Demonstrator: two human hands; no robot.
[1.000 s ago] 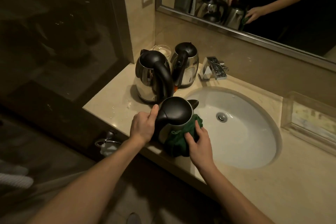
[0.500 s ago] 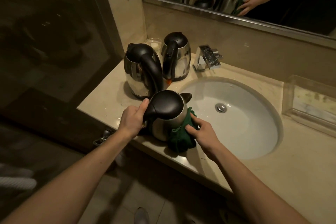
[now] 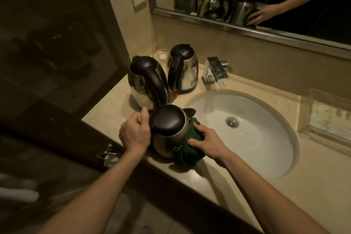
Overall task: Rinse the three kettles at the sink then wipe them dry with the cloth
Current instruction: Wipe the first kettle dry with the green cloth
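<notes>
Three steel kettles with black lids stand on the table [image 3: 106,118] left of the one white sink [image 3: 252,150]: the near kettle [image 3: 171,129] at the front edge, the left kettle [image 3: 144,81] and the back kettle [image 3: 183,70] side by side behind it. There is one green cloth [image 3: 190,152]. Both forearms reach forward. The left hand [image 3: 134,133] has its fingers curled round the near kettle's handle, thumb up beside the lid. The right hand [image 3: 205,140] clasps the bunched cloth and presses it to the kettle's shiny right side.
</notes>
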